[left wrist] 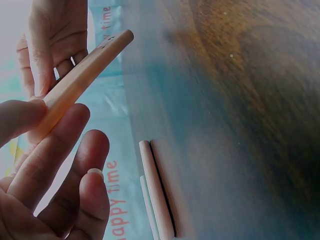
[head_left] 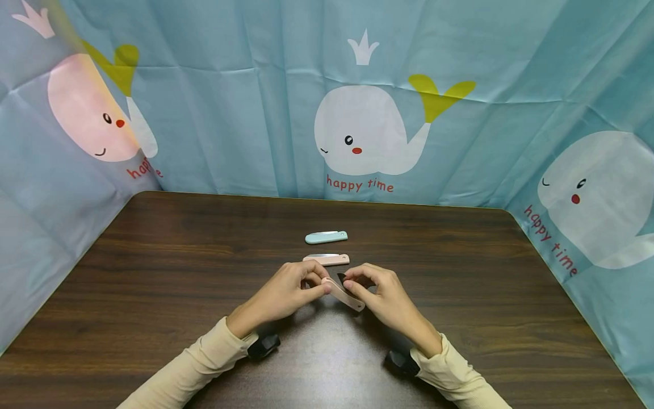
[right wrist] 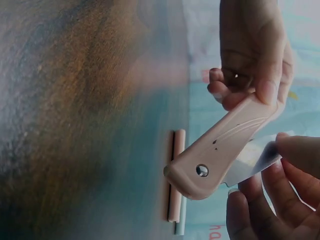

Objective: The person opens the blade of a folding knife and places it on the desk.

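My left hand [head_left: 291,291] pinches one end of a pink-handled folding knife [head_left: 344,295] between thumb and fingers, raised over the table. My right hand [head_left: 382,292] pinches the blade [right wrist: 247,159], which stands partly out of the handle at an angle. A round metal pivot [right wrist: 202,170] shows at the handle's other end in the right wrist view. Just beyond the hands lies a second pink folding knife [head_left: 334,260], its blade folded along the handle. Past that one is a light blue folding knife [head_left: 326,238], also folded.
The dark wood-grain table [head_left: 153,272] extends around both arms. A blue curtain [head_left: 214,125] printed with whales hangs along its back and sides. Black wrist cameras sit under both sleeves, close over the table.
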`<state>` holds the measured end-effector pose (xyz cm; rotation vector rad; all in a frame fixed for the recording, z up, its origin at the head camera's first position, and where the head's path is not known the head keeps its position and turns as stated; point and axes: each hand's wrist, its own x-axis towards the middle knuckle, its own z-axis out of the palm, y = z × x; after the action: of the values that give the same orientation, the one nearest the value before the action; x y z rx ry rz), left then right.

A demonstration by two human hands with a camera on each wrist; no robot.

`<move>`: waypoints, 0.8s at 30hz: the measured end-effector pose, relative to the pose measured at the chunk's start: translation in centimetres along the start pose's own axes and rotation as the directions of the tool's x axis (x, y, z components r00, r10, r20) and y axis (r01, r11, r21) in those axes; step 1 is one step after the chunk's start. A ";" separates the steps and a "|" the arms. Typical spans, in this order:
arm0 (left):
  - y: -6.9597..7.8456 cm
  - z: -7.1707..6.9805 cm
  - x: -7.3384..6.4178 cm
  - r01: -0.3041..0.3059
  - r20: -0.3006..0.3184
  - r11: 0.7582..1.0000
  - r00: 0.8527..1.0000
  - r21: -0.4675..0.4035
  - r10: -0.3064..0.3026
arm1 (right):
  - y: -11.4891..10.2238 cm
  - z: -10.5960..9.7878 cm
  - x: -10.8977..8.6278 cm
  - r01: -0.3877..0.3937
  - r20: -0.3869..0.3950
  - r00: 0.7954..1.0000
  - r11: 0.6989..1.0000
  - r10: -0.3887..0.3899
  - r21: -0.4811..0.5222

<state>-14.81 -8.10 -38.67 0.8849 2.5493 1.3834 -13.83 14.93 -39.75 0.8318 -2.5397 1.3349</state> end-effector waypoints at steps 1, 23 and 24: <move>0.0 0.0 0.0 -0.001 0.005 1.000 1.000 0.002 0.001 | 0.0 0.0 0.0 0.001 0.002 1.000 1.000 -0.001 0.000; -0.5 0.0 -0.1 -0.039 0.067 0.999 0.997 -0.016 0.040 | -0.3 -0.1 -0.1 0.018 -0.007 1.000 0.999 -0.018 -0.037; -0.5 -0.1 -0.1 -0.042 0.064 0.999 0.997 -0.014 0.043 | -0.3 -0.2 0.0 0.003 -0.013 1.000 0.999 -0.004 -0.033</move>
<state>-14.97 -8.46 -39.04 0.9709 2.4863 1.3575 -13.66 14.97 -39.44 0.8180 -2.5416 1.2899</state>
